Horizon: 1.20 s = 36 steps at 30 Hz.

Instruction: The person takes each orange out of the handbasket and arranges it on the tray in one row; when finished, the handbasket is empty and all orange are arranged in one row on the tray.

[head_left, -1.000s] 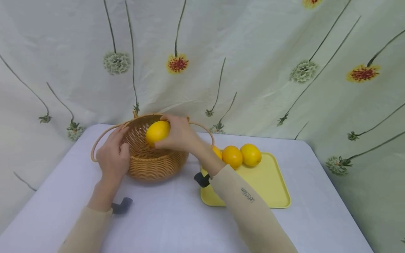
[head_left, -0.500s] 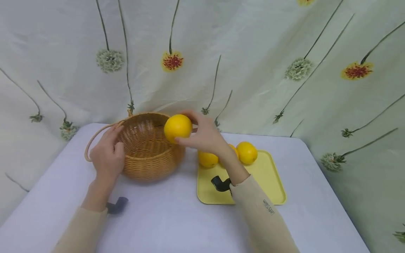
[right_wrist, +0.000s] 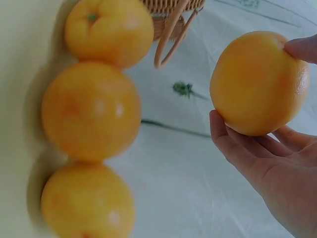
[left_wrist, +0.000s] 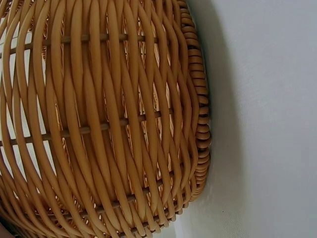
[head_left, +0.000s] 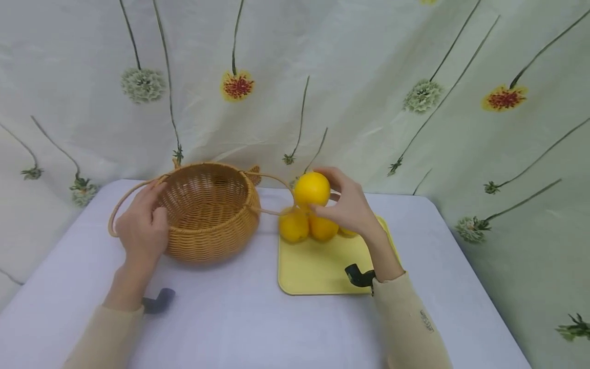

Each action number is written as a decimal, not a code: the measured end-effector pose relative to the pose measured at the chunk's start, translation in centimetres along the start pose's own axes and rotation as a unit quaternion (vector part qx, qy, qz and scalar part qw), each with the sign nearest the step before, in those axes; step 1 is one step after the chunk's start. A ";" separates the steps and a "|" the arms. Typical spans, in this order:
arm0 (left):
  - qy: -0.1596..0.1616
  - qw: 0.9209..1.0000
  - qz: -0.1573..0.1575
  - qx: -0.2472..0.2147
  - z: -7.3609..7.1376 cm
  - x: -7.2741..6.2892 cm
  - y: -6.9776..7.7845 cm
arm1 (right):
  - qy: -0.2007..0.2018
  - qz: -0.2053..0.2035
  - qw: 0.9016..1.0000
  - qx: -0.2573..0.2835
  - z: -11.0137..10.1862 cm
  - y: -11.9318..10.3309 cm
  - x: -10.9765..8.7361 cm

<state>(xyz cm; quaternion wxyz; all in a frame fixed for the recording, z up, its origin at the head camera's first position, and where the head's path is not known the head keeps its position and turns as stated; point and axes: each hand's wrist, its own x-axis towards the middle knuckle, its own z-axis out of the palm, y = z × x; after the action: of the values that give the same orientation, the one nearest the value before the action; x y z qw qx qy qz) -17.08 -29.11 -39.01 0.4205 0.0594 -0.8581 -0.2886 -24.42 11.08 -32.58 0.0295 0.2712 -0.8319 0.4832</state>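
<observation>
My left hand (head_left: 143, 225) grips the left side of a round wicker basket (head_left: 209, 243), its fingers at the rim and its thumb on the near side. The basket's woven bottom shows inside. In the left wrist view the wicker wall (left_wrist: 114, 99) fills most of the picture. My right hand (head_left: 349, 206) holds an orange (head_left: 312, 189) up, above the back edge of a yellow tray (head_left: 318, 279). The right wrist view shows this orange (right_wrist: 255, 82) between the thumb and the fingers. Three more oranges (right_wrist: 91, 111) sit in a row on the tray, partly behind the hand in the head view.
The basket's right-hand handle (head_left: 276, 178) leans out towards the tray. A white cloth (head_left: 221, 323) covers the table. Behind it hangs a pale curtain (head_left: 359, 92) with printed flowers. Dark camera mounts (head_left: 359, 277) stick out from both wrists.
My right hand has carried the orange out of the basket's mouth and rightward to above the tray. The left hand stays on the basket. The head view has turned slightly right.
</observation>
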 end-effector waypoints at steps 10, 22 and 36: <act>-0.001 1.000 0.003 0.004 0.0 0.0 0.1 | 0.025 0.036 0.999 -0.021 -4.9 4.1 -3.1; -0.001 1.000 0.006 0.003 0.0 0.2 -0.2 | 0.052 0.102 0.992 -0.057 -9.6 9.8 -6.6; -0.010 1.000 -0.002 0.005 0.3 0.2 -0.1 | 0.002 0.146 0.987 -0.067 -8.9 13.9 -7.4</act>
<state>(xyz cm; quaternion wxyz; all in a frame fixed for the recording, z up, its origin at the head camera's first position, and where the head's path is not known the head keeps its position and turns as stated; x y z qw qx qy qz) -17.41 -29.13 -39.08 0.4105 0.0606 -0.8638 -0.2858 -26.69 26.81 -41.09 -0.0214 0.1430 -0.8932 0.4258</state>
